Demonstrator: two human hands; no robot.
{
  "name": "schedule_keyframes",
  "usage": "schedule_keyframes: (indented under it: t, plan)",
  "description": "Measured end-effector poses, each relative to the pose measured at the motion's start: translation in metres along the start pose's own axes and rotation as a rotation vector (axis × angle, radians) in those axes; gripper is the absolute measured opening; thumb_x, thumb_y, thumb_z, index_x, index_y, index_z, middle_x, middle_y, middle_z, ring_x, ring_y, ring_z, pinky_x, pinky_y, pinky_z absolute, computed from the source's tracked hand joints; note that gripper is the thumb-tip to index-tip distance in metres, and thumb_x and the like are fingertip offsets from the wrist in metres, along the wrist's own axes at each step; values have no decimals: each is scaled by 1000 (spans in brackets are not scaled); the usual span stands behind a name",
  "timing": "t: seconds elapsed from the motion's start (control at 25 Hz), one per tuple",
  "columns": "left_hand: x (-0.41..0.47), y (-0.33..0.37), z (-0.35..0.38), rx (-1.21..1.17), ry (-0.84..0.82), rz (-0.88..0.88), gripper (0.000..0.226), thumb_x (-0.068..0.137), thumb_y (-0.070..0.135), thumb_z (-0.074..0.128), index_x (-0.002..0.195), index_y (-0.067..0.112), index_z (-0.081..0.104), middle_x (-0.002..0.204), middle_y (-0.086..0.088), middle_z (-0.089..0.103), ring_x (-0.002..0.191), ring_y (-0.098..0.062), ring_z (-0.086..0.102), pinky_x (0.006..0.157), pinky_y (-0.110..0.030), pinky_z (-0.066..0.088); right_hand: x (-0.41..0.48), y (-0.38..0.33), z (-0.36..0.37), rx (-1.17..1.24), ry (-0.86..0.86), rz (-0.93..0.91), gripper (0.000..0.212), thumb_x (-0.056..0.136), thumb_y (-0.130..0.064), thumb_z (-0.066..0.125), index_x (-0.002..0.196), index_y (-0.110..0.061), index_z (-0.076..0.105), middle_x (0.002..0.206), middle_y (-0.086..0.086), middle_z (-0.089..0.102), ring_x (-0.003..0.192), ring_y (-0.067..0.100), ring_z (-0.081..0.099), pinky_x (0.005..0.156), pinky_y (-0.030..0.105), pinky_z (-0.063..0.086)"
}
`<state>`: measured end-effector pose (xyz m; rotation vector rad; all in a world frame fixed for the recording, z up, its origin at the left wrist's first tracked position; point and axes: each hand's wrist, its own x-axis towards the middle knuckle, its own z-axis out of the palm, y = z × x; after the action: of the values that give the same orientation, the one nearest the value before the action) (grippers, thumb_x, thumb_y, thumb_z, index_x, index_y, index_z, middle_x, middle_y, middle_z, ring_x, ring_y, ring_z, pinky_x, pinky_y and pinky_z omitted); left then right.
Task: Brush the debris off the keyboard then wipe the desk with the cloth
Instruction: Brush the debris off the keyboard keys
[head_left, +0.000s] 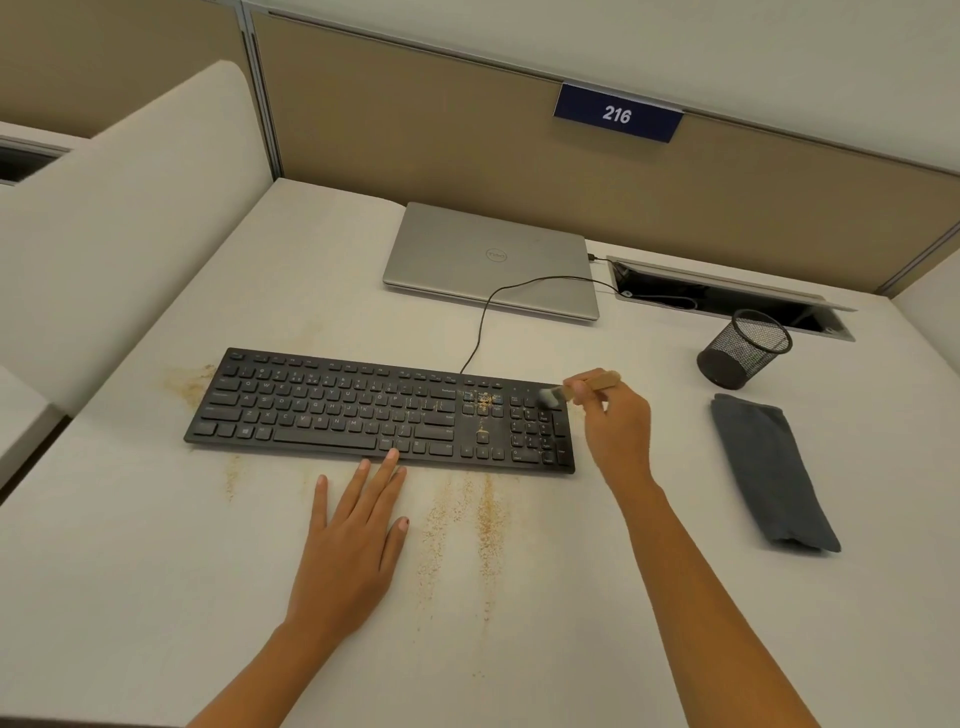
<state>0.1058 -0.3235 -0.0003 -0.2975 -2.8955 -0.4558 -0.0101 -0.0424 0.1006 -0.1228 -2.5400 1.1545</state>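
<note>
**Brush at the number pad, cloth lying off to the right**

The black keyboard lies across the middle of the frame on the pale surface. The right hand, right of centre, grips the small wooden-handled brush, whose pale bristles touch the top of the number pad at the keyboard's right end. The left hand lies flat and relaxed on the surface at lower centre, fingers straight, with the longer fingertips touching the keyboard's near edge below the space bar. Tan debris sits on the key block just left of the number pad. More of it lies in streaks on the surface below the keyboard and in a patch off its left end. The folded dark grey cloth lies at the right of the frame, well apart from the keyboard, with no hand on it. Above it stands a black mesh pen cup. A closed silver laptop lies at upper centre, and the keyboard's cable runs up towards an open hatch at upper right
</note>
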Motion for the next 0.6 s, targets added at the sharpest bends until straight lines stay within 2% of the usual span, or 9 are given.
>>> schedule_keyframes:
  t: [0.08,0.24,0.32,0.4,0.52,0.6]
  plan:
    - [0,-1,0,0,6,-4,57,103,41,21,153,16,36,163,5,22,149,-21,23,120,-51,7,2,3,3,1,-1,43,14,96,-18,57,89,-17,70,84,-3,69,75,12,60,67,28,49]
    - [-1,0,0,-3,8,2,57,103,40,24,153,16,36,163,5,23,149,-21,23,120,-51,8,-2,-16,27,46,-107,-35,14,95,-16,58,94,-13,72,79,-11,64,70,2,56,63,12,41]
    - [0,1,1,-3,6,4,56,103,39,24,153,16,35,163,5,22,149,-21,23,120,-51,8,2,-19,28,69,-97,-37,17,95,-18,58,96,-12,73,84,-6,67,75,6,58,66,15,45]
    - [0,1,1,-1,3,3,56,103,40,23,153,17,34,164,5,21,150,-20,22,120,-51,7,5,-14,21,93,-15,24,19,96,-22,57,97,-11,73,85,-2,68,78,11,60,67,16,45]
    - [0,0,1,7,7,-1,56,103,39,24,153,16,35,163,5,22,150,-20,22,120,-51,8,-1,-10,20,55,110,150,20,98,-23,53,86,-15,67,70,-3,60,65,13,54,57,23,41]
    - [-1,0,1,14,9,-1,56,103,39,25,153,16,35,163,4,23,149,-21,23,119,-52,9,-7,-18,31,47,84,142,22,99,-22,52,82,-13,64,63,-7,54,57,9,48,53,22,37]
